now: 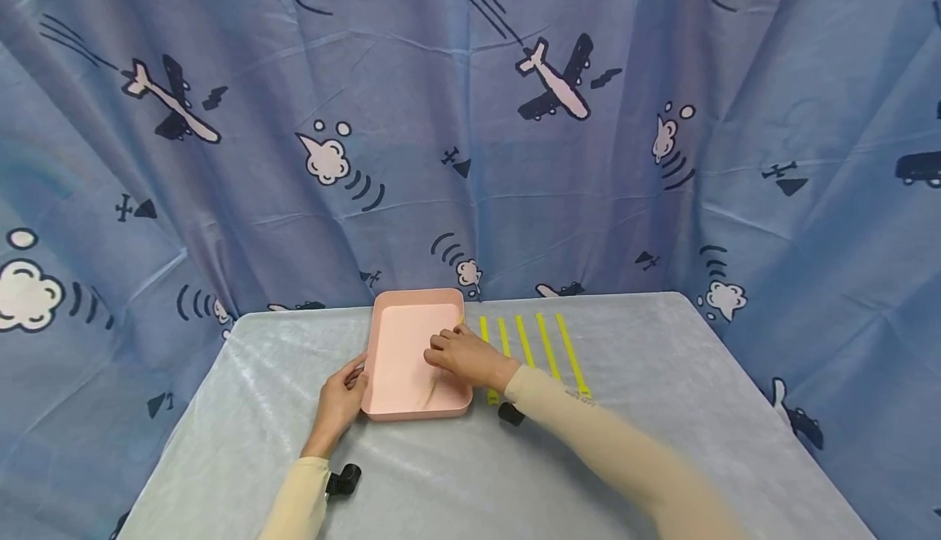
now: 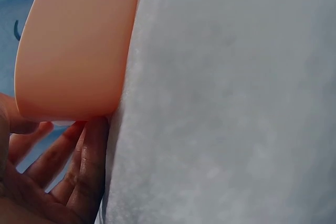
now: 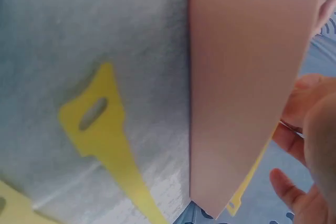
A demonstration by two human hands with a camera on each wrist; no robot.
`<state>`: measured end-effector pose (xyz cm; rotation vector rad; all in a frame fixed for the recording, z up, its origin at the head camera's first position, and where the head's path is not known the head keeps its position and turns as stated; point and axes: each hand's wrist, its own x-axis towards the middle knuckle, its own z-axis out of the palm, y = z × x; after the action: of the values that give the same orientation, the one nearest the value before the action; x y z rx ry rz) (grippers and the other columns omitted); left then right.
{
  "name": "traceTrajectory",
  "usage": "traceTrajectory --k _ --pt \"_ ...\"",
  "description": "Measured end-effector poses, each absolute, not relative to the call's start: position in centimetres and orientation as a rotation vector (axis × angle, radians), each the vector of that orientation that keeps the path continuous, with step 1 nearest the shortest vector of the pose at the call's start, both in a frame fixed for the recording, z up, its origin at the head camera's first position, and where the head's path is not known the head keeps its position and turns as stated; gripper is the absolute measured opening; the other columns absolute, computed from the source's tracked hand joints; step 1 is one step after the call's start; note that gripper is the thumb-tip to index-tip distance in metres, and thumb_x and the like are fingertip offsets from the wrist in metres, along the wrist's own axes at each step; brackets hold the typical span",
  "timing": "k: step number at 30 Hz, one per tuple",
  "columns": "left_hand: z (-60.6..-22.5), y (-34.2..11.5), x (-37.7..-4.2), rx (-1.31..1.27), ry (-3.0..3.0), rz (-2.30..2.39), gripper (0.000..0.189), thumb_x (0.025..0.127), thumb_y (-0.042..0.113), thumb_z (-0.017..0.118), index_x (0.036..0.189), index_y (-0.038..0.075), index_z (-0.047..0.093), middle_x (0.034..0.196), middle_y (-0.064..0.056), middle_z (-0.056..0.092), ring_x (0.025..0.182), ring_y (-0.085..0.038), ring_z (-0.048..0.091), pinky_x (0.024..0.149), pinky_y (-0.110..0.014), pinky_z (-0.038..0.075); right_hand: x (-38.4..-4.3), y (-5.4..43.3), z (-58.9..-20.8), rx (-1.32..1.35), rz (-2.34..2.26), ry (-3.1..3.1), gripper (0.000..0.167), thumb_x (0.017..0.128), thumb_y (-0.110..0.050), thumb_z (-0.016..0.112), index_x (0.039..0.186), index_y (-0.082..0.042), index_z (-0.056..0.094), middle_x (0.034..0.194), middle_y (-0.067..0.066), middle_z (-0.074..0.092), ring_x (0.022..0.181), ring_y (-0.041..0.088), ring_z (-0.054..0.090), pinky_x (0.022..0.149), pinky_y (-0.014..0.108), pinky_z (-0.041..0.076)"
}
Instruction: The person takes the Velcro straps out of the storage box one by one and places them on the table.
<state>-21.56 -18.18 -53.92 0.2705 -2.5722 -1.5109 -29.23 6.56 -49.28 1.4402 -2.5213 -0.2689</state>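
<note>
A shallow pink tray [image 1: 400,344] lies on the cloth-covered table. Against its left wall rest the fingertips of my left hand [image 1: 341,399], the fingers fairly straight. My right hand [image 1: 466,356] reaches over the tray's right side with curled fingers. It pinches a yellow cable tie [image 3: 236,198], a flat strap with a slotted head; most of it is hidden behind the tray wall in the right wrist view. To the right, several more yellow cable ties [image 1: 547,344] lie side by side, partly covered by the right forearm.
The table [image 1: 684,409] has a pale grey cloth over it. A blue curtain [image 1: 412,221] printed with planes and clouds hangs behind its far edge. A black wrist camera [image 1: 344,481] sticks out from the left sleeve.
</note>
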Motion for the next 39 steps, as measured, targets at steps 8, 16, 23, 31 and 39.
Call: traceTrajectory --k 8,16,23,31,39 --pt "-53.9 -18.3 -21.3 0.263 -2.571 -1.501 0.041 0.099 0.011 0.054 0.14 0.009 0.056 0.124 -0.022 0.066 0.11 -0.03 0.066 0.086 -0.035 0.055 -28.8 6.5 -48.5 1.378 -0.003 -2.548 0.005 0.097 -0.024 0.061 0.098 -0.024 0.056 0.096 -0.009 0.057 0.093 0.011 0.055 0.081 0.029 0.041" --pt "-54.0 -18.4 -21.3 0.27 -2.582 -1.475 0.041 0.099 0.013 0.053 0.14 0.01 0.056 0.125 -0.021 0.066 0.11 -0.03 0.066 0.089 -0.039 0.054 -28.2 6.4 -47.8 1.301 0.307 -2.518 0.008 0.095 -0.017 0.064 0.093 -0.022 0.059 0.089 -0.01 0.056 0.088 0.009 0.054 0.08 0.029 0.042" --pt "-54.1 -18.4 -21.3 0.278 -2.58 -1.489 0.041 0.099 0.013 0.054 0.14 0.01 0.056 0.125 -0.021 0.066 0.111 -0.03 0.066 0.09 -0.04 0.054 -27.9 6.5 -47.2 1.246 0.65 -2.464 0.009 0.092 -0.013 0.068 0.095 -0.016 0.059 0.095 -0.005 0.061 0.093 0.011 0.058 0.085 0.03 0.048" --pt "-54.0 -18.3 -21.4 0.276 -2.584 -1.501 0.041 0.1 0.015 0.053 0.141 0.011 0.055 0.128 -0.021 0.065 0.113 -0.03 0.064 0.093 -0.043 0.053 -28.0 6.9 -46.5 1.22 0.928 -2.336 0.015 0.089 -0.003 0.069 0.093 -0.011 0.056 0.091 -0.001 0.06 0.089 0.012 0.06 0.08 0.031 0.055" --pt "-54.0 -18.4 -21.5 0.266 -2.589 -1.509 0.041 0.101 0.015 0.052 0.142 0.011 0.054 0.128 -0.021 0.064 0.113 -0.03 0.064 0.093 -0.043 0.053 -27.7 7.5 -46.2 1.051 1.236 -2.379 0.008 0.094 -0.009 0.064 0.093 -0.011 0.056 0.089 0.002 0.062 0.082 0.012 0.058 0.072 0.024 0.05"
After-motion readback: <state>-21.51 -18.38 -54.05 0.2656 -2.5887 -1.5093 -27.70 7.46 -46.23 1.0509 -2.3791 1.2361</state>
